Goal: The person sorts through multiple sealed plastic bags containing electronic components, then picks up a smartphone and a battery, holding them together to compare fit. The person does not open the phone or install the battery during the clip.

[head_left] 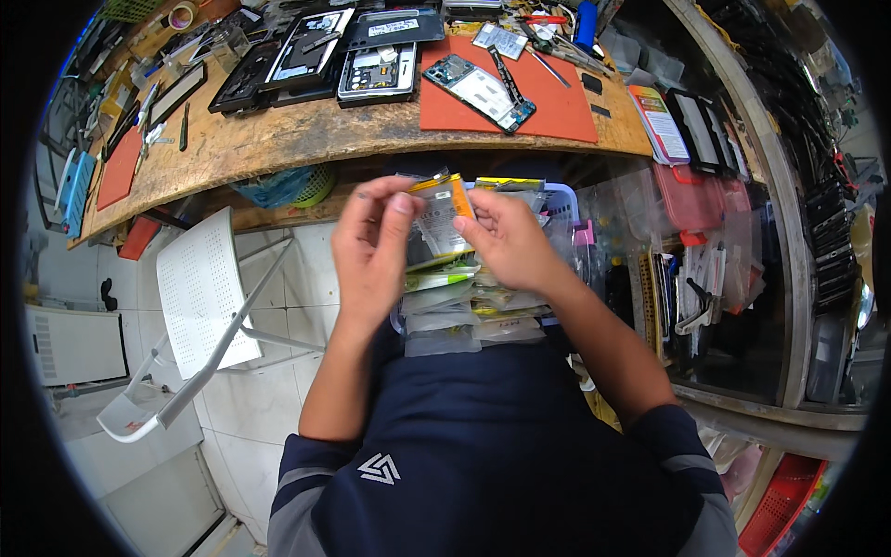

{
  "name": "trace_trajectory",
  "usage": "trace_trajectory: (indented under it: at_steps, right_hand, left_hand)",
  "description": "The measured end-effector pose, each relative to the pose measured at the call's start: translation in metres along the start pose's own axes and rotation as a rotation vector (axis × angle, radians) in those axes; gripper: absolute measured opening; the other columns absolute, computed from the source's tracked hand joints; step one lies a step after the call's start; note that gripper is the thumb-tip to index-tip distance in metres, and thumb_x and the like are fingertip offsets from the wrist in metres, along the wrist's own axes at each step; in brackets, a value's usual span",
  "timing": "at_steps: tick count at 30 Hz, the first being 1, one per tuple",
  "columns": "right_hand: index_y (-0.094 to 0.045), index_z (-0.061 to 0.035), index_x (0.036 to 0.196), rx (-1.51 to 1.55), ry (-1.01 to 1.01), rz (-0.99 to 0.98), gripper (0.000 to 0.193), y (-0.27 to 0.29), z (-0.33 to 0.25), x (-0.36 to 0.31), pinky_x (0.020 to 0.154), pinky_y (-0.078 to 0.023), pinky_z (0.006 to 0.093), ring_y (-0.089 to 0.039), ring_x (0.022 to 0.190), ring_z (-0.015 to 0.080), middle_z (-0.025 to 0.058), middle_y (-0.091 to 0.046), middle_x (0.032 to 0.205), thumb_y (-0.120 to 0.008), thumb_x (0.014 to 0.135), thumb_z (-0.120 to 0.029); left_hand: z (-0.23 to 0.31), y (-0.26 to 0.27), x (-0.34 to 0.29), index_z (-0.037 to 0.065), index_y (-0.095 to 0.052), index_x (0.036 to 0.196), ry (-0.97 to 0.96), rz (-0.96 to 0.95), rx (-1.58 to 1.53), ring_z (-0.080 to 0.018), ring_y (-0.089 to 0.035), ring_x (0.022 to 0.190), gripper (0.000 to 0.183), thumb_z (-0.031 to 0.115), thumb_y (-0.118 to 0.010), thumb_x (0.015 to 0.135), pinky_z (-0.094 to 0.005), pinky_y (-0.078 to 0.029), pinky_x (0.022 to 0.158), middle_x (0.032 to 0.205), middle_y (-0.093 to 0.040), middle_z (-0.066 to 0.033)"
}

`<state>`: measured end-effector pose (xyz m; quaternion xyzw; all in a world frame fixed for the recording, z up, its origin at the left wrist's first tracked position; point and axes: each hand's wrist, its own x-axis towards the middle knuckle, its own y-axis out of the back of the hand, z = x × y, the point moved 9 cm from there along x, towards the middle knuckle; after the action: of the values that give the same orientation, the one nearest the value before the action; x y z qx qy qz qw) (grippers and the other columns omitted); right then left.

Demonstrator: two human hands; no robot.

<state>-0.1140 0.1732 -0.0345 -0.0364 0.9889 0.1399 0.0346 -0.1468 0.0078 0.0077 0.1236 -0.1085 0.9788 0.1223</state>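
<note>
A flat phone battery, grey with printed text and yellow-orange edges, is held up between my two hands. My left hand pinches its left upper edge between thumb and fingers. On the other side, my right hand grips the right edge, thumb on the front face. Beneath them, in front of my body, a pale blue plastic basket holds several clear plastic sleeves standing in rows, some with yellow or green parts. My hands hide part of the basket.
A worn wooden workbench lies ahead, carrying opened tablets and a disassembled phone on an orange mat. To the left stands a white folding chair. A glass-fronted cabinet is at right, with a red basket below.
</note>
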Motion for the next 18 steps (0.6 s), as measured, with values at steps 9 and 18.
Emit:
trace_trajectory:
  at_steps: [9, 18]
  right_hand:
    - [-0.054, 0.0056, 0.135, 0.46, -0.094, -0.127, 0.035, -0.01, -0.002, 0.0, 0.093, -0.053, 0.0293, -0.068, 0.105, 0.0137, 0.0115, -0.071, 0.119, -0.058, 0.102, -0.002]
    - [-0.052, 0.0051, 0.135, 0.474, -0.062, -0.121, 0.036, -0.009, -0.006, -0.002, 0.094, -0.053, 0.03, -0.067, 0.106, 0.0143, 0.0128, -0.07, 0.118, -0.058, 0.1, 0.0]
  left_hand:
    - [-0.04, 0.045, 0.003, -0.001, -0.065, 0.115, 0.047, 0.087, 0.258, -0.0107, -0.063, 0.087, 0.015, 0.006, -0.061, 0.102, -0.0273, -0.053, 0.078, 0.101, -0.067, -0.0046]
    - [-0.024, 0.029, 0.008, 0.0, -0.068, 0.112, -0.063, -0.041, 0.78, -0.0175, -0.066, 0.085, 0.02, 0.005, -0.071, 0.092, -0.0308, -0.051, 0.072, 0.098, -0.068, -0.009]
